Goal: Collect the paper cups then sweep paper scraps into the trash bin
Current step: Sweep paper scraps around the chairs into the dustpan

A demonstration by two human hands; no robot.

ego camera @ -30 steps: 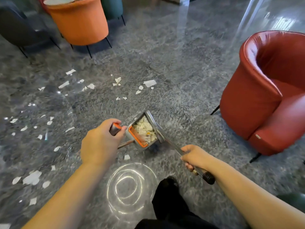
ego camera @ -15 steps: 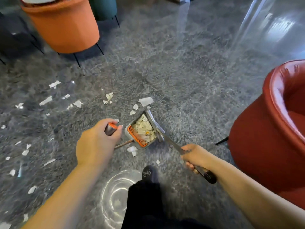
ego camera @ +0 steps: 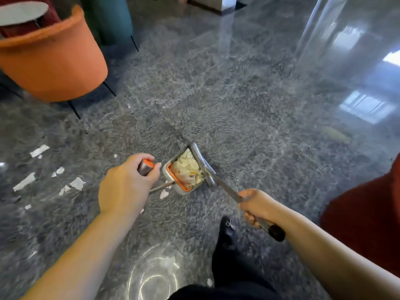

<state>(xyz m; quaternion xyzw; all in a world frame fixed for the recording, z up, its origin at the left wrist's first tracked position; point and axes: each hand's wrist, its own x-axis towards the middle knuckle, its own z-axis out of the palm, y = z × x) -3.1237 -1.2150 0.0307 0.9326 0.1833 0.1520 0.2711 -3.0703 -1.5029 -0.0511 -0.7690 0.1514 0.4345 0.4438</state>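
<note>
Around dustpan handle (ego camera: pixel 145 167) and broom handle (ego camera: pixel 255 215), tightly curled fingers (ego camera: pixel 249 217)

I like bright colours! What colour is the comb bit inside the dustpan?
Orange, on the dustpan's comb; head view.

Grey marbled floor (ego camera: pixel 249 100), glossy, with window reflections at right. Orange tub chair (ego camera: pixel 49 61) on thin dark legs at upper left, a teal chair (ego camera: pixel 108 20) just behind it (only partly in frame). Red armchair (ego camera: pixel 368 224) cut off at the right edge.
</note>
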